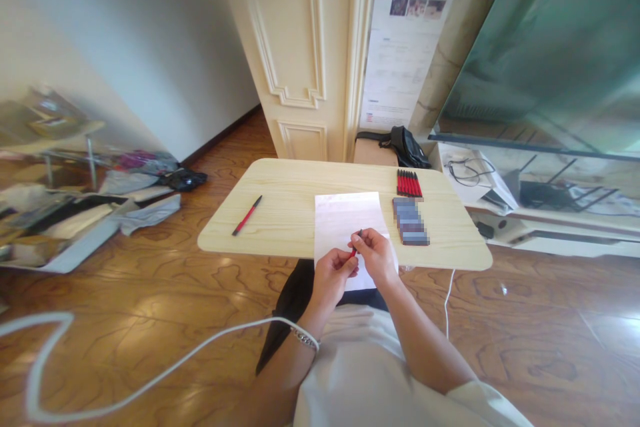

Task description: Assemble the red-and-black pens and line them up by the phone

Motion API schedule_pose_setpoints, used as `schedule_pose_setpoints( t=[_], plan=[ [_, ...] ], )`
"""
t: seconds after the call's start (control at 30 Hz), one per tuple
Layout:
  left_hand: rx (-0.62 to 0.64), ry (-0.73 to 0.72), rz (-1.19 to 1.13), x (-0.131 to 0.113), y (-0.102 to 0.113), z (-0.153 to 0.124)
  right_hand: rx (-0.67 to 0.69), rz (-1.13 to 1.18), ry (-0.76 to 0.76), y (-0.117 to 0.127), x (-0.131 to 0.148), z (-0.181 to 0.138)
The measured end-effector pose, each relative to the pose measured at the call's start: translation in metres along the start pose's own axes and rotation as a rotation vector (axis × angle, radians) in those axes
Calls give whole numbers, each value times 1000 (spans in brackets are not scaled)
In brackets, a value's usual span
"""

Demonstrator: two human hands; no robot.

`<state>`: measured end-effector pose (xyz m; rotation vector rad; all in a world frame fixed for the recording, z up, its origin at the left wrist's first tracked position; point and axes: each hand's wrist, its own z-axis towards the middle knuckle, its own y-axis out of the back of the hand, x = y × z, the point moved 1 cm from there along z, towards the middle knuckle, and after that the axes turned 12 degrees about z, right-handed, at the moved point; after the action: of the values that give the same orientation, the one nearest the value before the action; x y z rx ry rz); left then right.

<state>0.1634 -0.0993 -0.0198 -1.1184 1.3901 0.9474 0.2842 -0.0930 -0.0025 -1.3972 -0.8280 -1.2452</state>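
Note:
Between my two hands is a red pen [355, 251] with a dark end, held tilted above a white sheet of paper [345, 210]. My left hand [334, 272] is closed on the pen's lower part. The fingers of my right hand [376, 255] pinch its dark upper end. Much of the pen is hidden by my fingers. The paper hangs over the near edge of the small wooden table [285, 180]. Another red and black pen [247, 215] lies alone on the table's left side.
Several red pens with black ends [409, 183] lie in a row at the table's back right. Just in front of them is a phone [410, 221], its screen blurred out. A white cable [200, 350] runs past my left forearm. Behind the table sits a black bag [406, 147].

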Motion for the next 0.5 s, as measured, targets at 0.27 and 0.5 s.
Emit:
schedule_pose_setpoints(
  t=[0.27, 0.5],
  plan=[
    [-44, -79, -26, -12, 1, 4, 46, -27, 6, 7, 5, -4],
    [-120, -157, -232, -36, 7, 15, 82, 145, -22, 3, 7, -16]
  ],
)
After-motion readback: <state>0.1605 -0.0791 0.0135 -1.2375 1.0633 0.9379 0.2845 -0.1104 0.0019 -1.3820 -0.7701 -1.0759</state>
